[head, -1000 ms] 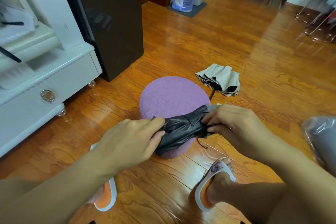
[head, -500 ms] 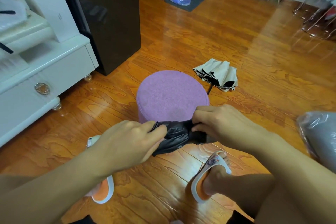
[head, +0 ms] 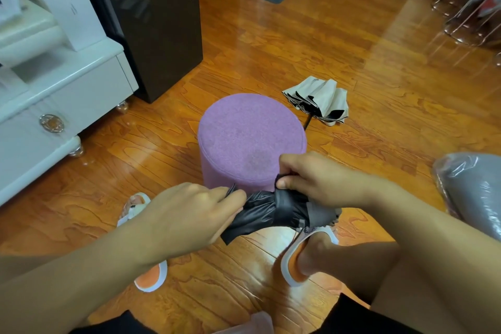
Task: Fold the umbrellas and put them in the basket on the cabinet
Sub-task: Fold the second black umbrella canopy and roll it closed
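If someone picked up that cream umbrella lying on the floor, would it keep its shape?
Probably not. The cream umbrella lies loose and unstrapped, its folds splayed, so the cloth would likely flop and spread. Its thin black shaft looks stiff, so gripping there should steady it.

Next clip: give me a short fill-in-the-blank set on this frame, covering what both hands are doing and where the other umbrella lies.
1. Both the left hand and the right hand grip the folded ____ umbrella.
2. The cream-and-black umbrella lies on the wooden ____, untouched.
3. The round stool just beyond the hands is ____ in colour.
4. Each foot wears a white-edged ____ slipper.

Missing words: black; floor; purple; orange
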Demonstrator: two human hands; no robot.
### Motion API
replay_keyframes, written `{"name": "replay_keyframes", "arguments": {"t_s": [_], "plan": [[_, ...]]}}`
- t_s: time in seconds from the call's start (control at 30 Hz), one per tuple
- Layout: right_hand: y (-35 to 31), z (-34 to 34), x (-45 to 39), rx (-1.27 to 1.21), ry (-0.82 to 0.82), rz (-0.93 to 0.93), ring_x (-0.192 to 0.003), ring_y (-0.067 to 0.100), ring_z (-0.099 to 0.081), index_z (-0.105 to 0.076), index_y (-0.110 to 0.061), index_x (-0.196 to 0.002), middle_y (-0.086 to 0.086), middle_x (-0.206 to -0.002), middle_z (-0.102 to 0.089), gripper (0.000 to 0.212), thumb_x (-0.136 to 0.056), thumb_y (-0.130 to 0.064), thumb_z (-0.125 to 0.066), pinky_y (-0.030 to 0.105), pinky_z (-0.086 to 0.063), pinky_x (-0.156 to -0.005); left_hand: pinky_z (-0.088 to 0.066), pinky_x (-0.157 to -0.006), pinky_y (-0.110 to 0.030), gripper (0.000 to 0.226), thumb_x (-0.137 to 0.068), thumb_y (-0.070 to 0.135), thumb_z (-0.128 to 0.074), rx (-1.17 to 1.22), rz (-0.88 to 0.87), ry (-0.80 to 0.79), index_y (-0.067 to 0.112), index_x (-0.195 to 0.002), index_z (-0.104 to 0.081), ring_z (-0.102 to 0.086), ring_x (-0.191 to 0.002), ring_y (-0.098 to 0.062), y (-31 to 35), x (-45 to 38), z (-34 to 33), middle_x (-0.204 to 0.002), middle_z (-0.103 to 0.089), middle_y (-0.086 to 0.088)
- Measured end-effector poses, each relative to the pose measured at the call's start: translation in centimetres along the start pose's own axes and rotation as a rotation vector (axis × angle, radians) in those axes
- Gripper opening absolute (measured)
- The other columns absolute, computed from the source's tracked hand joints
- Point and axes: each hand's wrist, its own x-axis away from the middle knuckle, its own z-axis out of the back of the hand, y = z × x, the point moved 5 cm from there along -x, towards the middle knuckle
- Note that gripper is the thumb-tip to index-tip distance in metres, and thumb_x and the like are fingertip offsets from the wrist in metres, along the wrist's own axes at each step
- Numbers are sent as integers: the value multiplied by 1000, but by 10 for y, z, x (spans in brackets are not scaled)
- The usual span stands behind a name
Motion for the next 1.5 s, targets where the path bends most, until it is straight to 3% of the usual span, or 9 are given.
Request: {"name": "replay_keyframes", "arguments": {"t_s": [0.17, 0.27, 0.47, 0.73, 0.93, 1.07, 1.23, 1.4, 1.5], "plan": [[11, -22, -9, -168, -146, -80, -76, 14, -52, -57, -12, -86, 10, -91, -65, 21, -99, -27, -65, 43, -47, -75, -39, -36, -36, 16, -91, 21, -67, -45, -38, -68, 17, -91, -52, -46, -44, -28, 3, 2, -5, -68, -45, -1], [19, -35, -12, -350, -238, -132, -109, 13, -65, -53, -15, -84, 5, -119, -69, 22, -100, -26, -63, 39, -53, -92, -40, -36, -36, 25, -85, 19, -72, -48, -49, -72, 18, -92, -49, -47, -44, -30, 0, 4, -8, -69, -45, -2], [11, -39, -2, -552, -367, -236, -38, 0, -48, -49, -5, -100, 4, -69, -49, 10, -105, -12, -53, 11, -37, -37, -41, -37, -37, 12, -95, 26, -63, -49, -99, -17, 18, -91, -56, -50, -47, -28, 3, 7, -5, -70, -47, 0], [24, -60, -2, -846, -390, -202, -71, 11, -61, -57, -13, -102, 1, -85, -61, 18, -95, 3, -62, 24, -52, -67, -42, -36, -37, 14, -103, 29, -52, -15, -141, 30, 18, -97, -58, -53, -49, -26, 7, 5, 1, -74, -54, 1], [28, -59, -3, -963, -272, -257, -63, 10, -63, -67, -10, -85, 1, -72, -66, 20, -87, 9, -68, 23, -53, -64, -43, -38, -39, 10, -97, 22, -62, 13, -159, 79, 16, -102, -56, -52, -51, -25, 8, 8, 1, -81, -60, -1], [23, -54, 0, -649, -234, -234, -71, 10, -65, -73, -16, -86, -3, -75, -71, 16, -85, -1, -77, 23, -51, -71, -44, -39, -36, 22, -88, 19, -71, 2, -196, 59, 16, -103, -55, -51, -50, -23, 10, 13, -3, -87, -64, -2], [13, 6, 8, 87, 371, -29, -97, 11, -65, -72, -20, -112, -7, -107, -73, 18, -97, -28, -66, 40, -54, -88, -41, -40, -36, 22, -102, 35, -46, 75, 21, -21, 21, -90, -58, -55, -51, -27, -9, 10, -10, -68, -56, 5], [-15, -70, 21, 654, 42, 128, -140, 28, -39, -16, -13, -160, 7, -152, -42, 115, -76, -73, -67, 50, -29, -119, -46, -56, -38, 15, -94, 47, -54, 373, 418, -84, 32, -93, -52, -62, -66, -24, -39, 1, -20, -66, -62, 5], [-2, -65, 2, 710, 208, 106, -114, 31, -56, -34, -13, -152, 8, -122, -59, 90, -82, -56, -71, 52, -41, -106, -48, -63, -33, 14, -93, 33, -70, 674, 613, -124, 31, -88, -57, -60, -67, -7, -46, -9, -28, -71, -64, 4]]}}
